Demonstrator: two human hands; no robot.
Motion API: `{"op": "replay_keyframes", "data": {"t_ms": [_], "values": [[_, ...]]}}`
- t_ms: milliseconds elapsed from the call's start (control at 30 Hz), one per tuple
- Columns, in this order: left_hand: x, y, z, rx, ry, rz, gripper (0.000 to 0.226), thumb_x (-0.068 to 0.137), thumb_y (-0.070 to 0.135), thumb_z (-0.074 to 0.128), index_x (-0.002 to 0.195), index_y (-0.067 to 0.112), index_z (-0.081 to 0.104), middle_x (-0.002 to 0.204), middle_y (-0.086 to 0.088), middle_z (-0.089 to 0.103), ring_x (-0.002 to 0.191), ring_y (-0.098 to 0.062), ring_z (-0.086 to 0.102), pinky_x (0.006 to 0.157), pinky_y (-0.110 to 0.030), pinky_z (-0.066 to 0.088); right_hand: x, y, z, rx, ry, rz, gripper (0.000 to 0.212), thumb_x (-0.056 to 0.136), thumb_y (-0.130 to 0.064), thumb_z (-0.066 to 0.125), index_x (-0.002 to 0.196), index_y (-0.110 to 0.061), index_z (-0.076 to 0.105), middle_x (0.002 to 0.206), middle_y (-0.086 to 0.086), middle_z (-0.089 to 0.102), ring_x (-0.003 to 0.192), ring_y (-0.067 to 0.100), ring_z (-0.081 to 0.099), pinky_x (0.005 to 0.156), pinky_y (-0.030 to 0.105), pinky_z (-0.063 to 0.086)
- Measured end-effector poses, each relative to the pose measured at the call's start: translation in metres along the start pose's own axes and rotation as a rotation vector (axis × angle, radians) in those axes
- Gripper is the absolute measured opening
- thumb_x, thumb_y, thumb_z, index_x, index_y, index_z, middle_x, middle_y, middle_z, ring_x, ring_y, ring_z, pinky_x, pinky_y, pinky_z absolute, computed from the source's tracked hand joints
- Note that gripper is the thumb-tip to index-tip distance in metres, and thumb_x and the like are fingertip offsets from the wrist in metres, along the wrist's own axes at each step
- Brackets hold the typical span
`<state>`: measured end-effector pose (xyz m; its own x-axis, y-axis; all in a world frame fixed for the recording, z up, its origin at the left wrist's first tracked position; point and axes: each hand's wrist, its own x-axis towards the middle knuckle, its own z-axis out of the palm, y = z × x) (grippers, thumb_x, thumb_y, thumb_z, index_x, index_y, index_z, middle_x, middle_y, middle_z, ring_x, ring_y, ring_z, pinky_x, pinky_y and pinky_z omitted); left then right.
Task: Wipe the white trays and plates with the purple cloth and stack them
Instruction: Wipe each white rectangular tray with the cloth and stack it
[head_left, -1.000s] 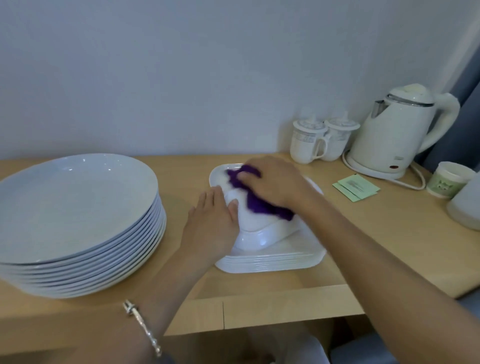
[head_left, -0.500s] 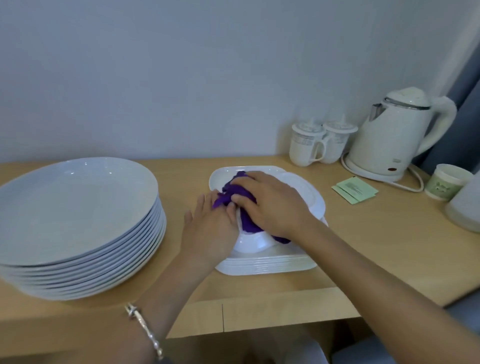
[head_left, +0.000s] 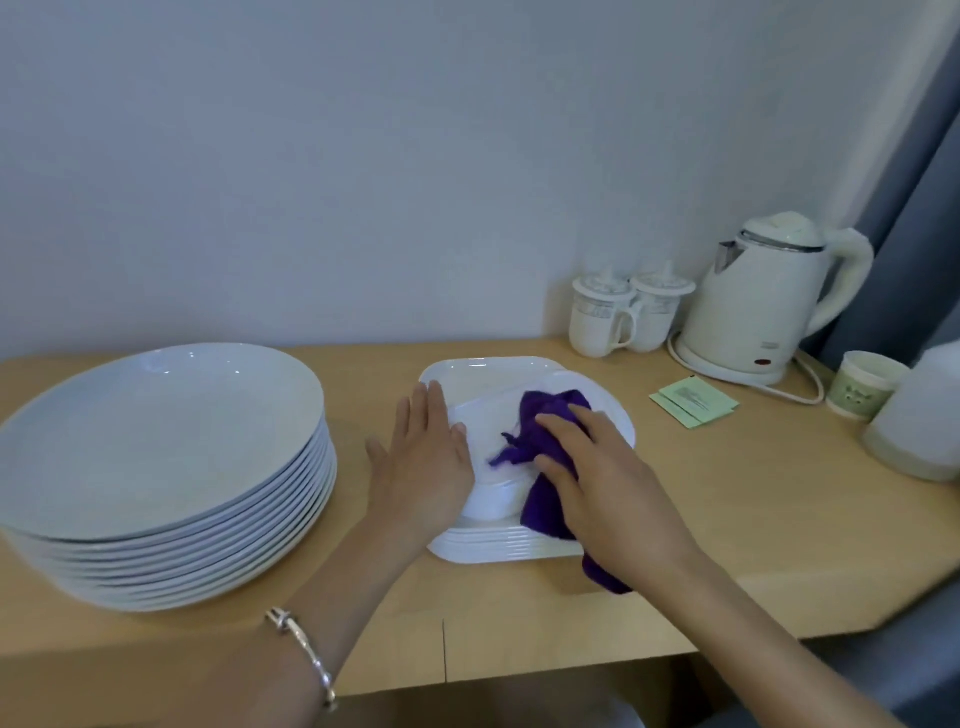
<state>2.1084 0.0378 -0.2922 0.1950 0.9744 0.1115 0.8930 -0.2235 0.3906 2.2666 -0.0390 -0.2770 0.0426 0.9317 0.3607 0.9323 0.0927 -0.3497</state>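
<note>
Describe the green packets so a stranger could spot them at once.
Find the white kettle at the back right of the wooden counter. Just in front of it lie the green packets. Unlike the cup beside them, they are flat, thin and rectangular.

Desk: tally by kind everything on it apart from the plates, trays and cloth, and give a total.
Lidded mugs: 2
Kettle: 1
Green sachets: 2
Paper cup: 1
White container at the right edge, blurred: 1
Total: 7
</note>
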Motion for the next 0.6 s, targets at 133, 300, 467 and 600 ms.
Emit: {"op": "replay_keyframes", "data": {"t_ms": [133, 300, 467, 600], "values": [[-0.006, 0.0, -0.003, 0.056, -0.058, 0.108, 0.053, 0.103, 0.027, 0.013, 0.152, 0.012, -0.002, 0.161, 0.0, -0.006, 0.148, -0.013, -0.004, 0.117, -0.046, 0.008, 0.028, 0.005, 0.002, 0.085, -0.005, 0.103, 0.04, 0.102, -0.026, 0.037, 0.141, -0.023, 0.039, 0.147, -0.003, 0.033, 0.133, 0.016, 0.034, 0.099, 0.025, 0.031], [-0.039, -0.005, -0.004, 0.272, -0.021, 0.263, 0.077, 0.087, 0.05, -0.011, 0.152, 0.013, 0.007, 0.161, -0.004, 0.005, 0.147, -0.012, -0.003, 0.116, -0.038, 0.008, 0.083, 0.018, 0.021, 0.243, 0.018, 0.221, 0.038, 0.101, -0.027, 0.039, 0.138, -0.02, 0.043, 0.142, 0.002, 0.042, 0.124, 0.022, 0.046, 0.099, 0.032, 0.036], [-0.05, -0.018, -0.009, 0.371, 0.017, 0.323, 0.094, 0.083, 0.058, -0.024, 0.149, 0.019, 0.03, 0.156, -0.008, 0.027, 0.147, -0.016, 0.009, 0.116, -0.044, 0.016, 0.099, 0.013, 0.028, 0.282, -0.027, 0.163, 0.037, 0.1, -0.028, 0.041, 0.136, -0.022, 0.047, 0.138, 0.003, 0.049, 0.123, 0.022, 0.047, 0.103, 0.034, 0.036], [-0.046, -0.024, 0.002, 0.231, 0.252, 0.46, 0.044, 0.092, 0.037, 0.033, 0.108, 0.026, 0.072, 0.123, -0.007, 0.065, 0.117, -0.02, 0.06, 0.085, -0.038, 0.053, 0.087, 0.01, 0.018, 0.322, 0.051, 0.129, 0.035, 0.1, -0.024, 0.041, 0.133, -0.024, 0.05, 0.135, -0.004, 0.051, 0.12, 0.015, 0.049, 0.098, 0.027, 0.036]]}}
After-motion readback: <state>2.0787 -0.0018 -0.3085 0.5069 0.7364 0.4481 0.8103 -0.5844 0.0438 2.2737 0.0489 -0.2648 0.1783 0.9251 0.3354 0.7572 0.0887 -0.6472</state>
